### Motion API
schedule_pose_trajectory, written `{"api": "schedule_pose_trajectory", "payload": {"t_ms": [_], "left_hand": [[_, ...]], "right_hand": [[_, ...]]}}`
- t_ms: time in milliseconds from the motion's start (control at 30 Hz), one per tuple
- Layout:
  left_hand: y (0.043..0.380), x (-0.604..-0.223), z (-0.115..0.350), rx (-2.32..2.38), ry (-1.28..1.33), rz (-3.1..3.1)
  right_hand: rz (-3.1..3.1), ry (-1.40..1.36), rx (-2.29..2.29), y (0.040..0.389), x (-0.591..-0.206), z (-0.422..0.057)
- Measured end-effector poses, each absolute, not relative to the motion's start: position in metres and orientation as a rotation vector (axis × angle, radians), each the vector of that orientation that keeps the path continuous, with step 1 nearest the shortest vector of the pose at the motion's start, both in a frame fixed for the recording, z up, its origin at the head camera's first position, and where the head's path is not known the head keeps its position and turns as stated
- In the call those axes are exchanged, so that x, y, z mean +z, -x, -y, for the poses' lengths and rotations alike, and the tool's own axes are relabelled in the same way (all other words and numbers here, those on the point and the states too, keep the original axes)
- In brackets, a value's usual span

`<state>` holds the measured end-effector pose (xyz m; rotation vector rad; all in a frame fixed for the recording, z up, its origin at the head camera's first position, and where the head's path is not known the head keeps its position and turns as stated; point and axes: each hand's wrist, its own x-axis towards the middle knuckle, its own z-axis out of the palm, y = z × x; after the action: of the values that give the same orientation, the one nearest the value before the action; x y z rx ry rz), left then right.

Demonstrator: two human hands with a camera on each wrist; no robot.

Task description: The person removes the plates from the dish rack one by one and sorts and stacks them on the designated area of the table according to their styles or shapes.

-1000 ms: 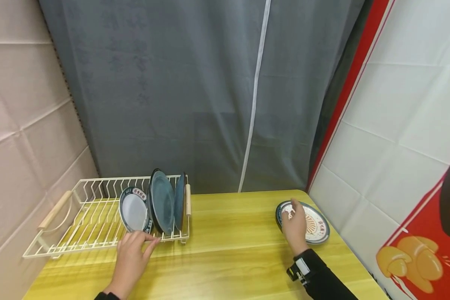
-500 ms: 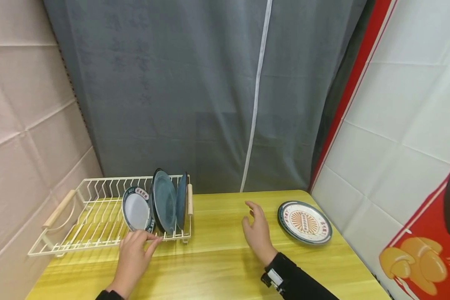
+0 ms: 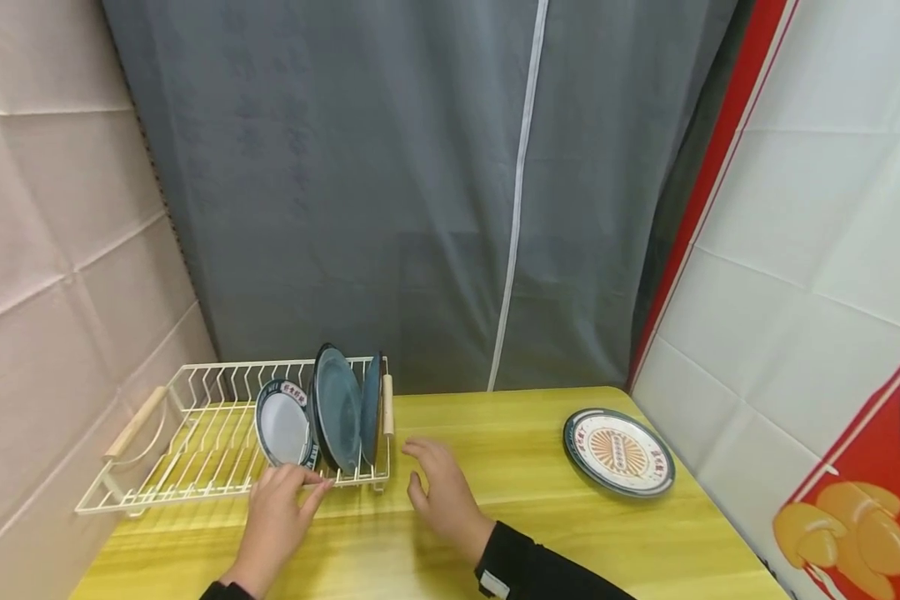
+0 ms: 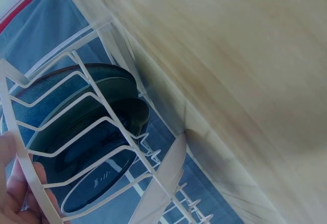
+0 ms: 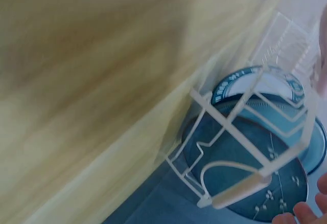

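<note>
A cream wire dish rack (image 3: 137,423) with wooden handles stands at the left of the table. Upright in its right end are a white plate with a dark patterned rim (image 3: 282,427), a blue plate (image 3: 339,410) with a dark plate edge behind it, and another blue plate (image 3: 371,412). My left hand (image 3: 277,518) pinches the rack's front rail; in the left wrist view its fingers (image 4: 18,183) curl round that rail. My right hand (image 3: 444,498), fingers loosely bent and holding nothing, is just right of the rack, near its right handle (image 5: 242,191).
At the table's right side lies a small stack of plates (image 3: 621,454), the top one white with an orange sunburst. A grey curtain (image 3: 345,183) hangs behind the table (image 3: 510,467). Walls of pale sheeting rise on both sides.
My right hand has come away from the plate stack, leaving it on the table, and travelled left to beside the rack. The left hand keeps its hold on the front rail.
</note>
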<state>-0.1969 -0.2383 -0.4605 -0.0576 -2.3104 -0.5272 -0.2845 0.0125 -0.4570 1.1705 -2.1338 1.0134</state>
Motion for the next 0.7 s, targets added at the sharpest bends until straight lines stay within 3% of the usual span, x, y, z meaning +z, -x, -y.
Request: {"api": "schedule_pose_trajectory", "payload": {"t_ms": [700], "left_hand": [[0.22,-0.398,0.281,-0.465,-0.111,2.279]], "right_hand": [[2.151,-1.32,0.915,0.268,-0.463,0.004]]}}
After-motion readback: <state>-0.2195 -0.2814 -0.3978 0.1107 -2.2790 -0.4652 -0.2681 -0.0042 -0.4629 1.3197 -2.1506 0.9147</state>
